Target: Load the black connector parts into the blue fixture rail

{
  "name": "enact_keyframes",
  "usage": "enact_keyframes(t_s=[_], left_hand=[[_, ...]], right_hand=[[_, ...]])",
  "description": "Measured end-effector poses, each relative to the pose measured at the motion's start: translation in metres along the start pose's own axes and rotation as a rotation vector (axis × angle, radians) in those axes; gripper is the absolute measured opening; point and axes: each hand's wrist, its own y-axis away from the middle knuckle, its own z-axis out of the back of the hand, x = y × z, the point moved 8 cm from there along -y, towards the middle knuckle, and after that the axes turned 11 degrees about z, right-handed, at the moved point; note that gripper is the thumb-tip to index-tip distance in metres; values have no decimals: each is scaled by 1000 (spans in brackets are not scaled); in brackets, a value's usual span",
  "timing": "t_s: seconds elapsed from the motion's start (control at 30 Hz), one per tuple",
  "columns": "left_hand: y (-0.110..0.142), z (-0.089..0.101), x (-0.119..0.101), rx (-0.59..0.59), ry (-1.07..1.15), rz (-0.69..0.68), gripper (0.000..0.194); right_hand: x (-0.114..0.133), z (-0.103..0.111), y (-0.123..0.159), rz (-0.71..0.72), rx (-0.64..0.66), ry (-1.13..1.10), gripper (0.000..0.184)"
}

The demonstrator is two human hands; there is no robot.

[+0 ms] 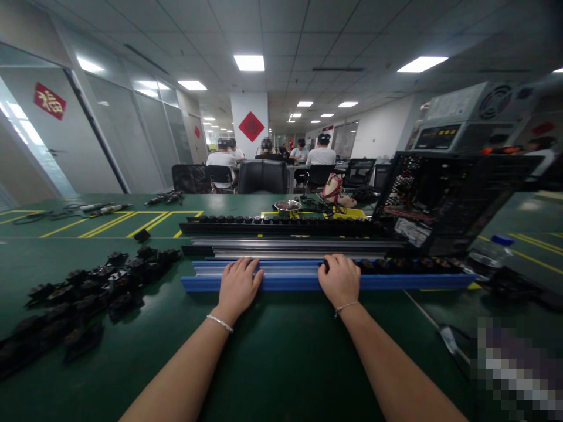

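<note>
A long blue channel rail (290,283) lies crosswise in front of me on the green table. My left hand (240,286) is over the rail's left part, its fingers curled across the far wall and the thumb to the right. Several small black parts (409,266) fill the rail's right half in a row. At the left end of that row is my right hand (341,281), its fingers bent around a black part (325,265) that is mostly hidden. Between my hands, the silvery inside of the channel shows.
Loose black parts (88,287) are heaped on the left. Behind the blue rail lie grey and black rails (285,243), one holding a row of black parts. An open computer case (448,199), a plastic bottle (490,255) and cables stand or lie right. Seated people (323,151) are farther back.
</note>
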Motion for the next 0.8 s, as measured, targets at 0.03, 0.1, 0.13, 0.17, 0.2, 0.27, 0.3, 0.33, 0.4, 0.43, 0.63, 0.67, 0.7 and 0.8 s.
enact_keyframes(t_s=[0.03, 0.1, 0.13, 0.17, 0.2, 0.27, 0.3, 0.33, 0.4, 0.43, 0.63, 0.67, 0.7, 0.8], left_hand=[[0, 0, 0, -4, 7, -2, 43], [0, 0, 1, -12, 23, -4, 41], [0, -1, 2, -15, 32, -3, 41], [0, -1, 2, -18, 39, -2, 40], [0, -1, 3, -20, 46, 1, 40], [0, -1, 3, -24, 56, 6, 40], [1, -1, 3, -26, 60, 8, 39], [1, -1, 3, -29, 64, 10, 39], [2, 1, 2, -38, 71, 17, 39], [2, 1, 2, -44, 75, 20, 38], [4, 2, 1, -66, 92, 34, 36], [4, 2, 0, -67, 93, 33, 35], [4, 2, -1, -69, 93, 31, 35], [5, 2, -4, -72, 93, 11, 34]], right_hand=[[0, 0, 0, 1, 4, -5, 22], [1, -1, 0, 5, 12, -15, 23], [1, -1, 0, 6, 15, -19, 23], [1, -1, 0, 6, 17, -22, 23], [1, -2, 0, 6, 17, -24, 24], [1, -2, 0, 7, 14, -26, 24], [2, -2, 0, 9, 11, -26, 24], [2, -2, 0, 12, 8, -27, 24], [3, -2, 0, 19, 7, -32, 23], [4, -2, 0, 22, 9, -35, 23], [6, -3, 0, 39, 22, -72, 24], [6, -4, -1, 43, 20, -79, 24], [6, -4, -1, 47, 18, -85, 24], [8, -6, 0, 59, 20, -112, 25]])
